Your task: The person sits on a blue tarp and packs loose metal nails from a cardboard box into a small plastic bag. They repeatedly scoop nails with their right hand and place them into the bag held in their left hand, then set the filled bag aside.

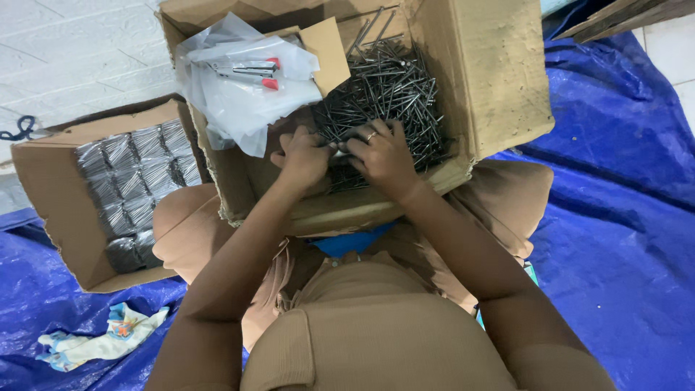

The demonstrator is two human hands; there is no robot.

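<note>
Both hands work in one open cardboard box [499, 80] on the lap: left hand [302, 158] curled, right hand [384, 156] fingers bent, together pinching a small bundle of nails [337, 152] from the loose nail heap [391, 87]. Beside it, a second box [51, 195] holds wrapped nail packs [134, 174].
</note>
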